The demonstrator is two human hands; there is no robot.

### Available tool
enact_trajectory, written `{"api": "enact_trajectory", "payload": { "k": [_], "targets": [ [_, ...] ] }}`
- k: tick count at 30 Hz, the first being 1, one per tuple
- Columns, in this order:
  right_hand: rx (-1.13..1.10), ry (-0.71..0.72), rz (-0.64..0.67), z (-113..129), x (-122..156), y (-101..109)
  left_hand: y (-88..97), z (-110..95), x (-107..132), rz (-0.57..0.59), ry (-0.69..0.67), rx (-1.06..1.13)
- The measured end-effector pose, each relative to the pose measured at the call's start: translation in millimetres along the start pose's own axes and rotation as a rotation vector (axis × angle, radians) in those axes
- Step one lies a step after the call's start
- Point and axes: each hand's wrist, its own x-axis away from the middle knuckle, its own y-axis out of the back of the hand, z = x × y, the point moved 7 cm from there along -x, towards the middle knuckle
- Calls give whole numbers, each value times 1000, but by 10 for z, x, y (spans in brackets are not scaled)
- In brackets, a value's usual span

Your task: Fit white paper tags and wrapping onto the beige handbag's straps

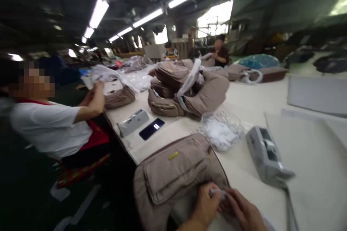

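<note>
A taupe fabric bag with a yellow tag lies at the near edge of the table, right in front of me. My left hand and my right hand meet over its lower right part. Both are closed in a pinch on a small pale piece between the fingertips; I cannot make out what it is. A bundle of white netting or plastic lies just beyond the bag.
A grey tape dispenser sits to the right, another and a dark phone further left. A pile of taupe bags fills the table's middle. A person in a white shirt works at left; others sit far back.
</note>
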Motion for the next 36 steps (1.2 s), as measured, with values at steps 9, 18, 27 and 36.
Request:
{"api": "enact_trajectory", "payload": {
  "k": [9, 18, 27, 36],
  "targets": [
    [-92, -133, 328, 16, -36, -16, -89, 33, 83, 79, -94, -113],
    [39, -42, 244, -25, -15, -21, -75, 63, 160, 27, -129, -197],
    [227, 328, 228, -107, 176, -38, -114, 217, 148, -18, -42, -109],
    [653, 757, 17, -7, 271, -12, -222, 296, 160, 54, 165, 174]
  ]
}}
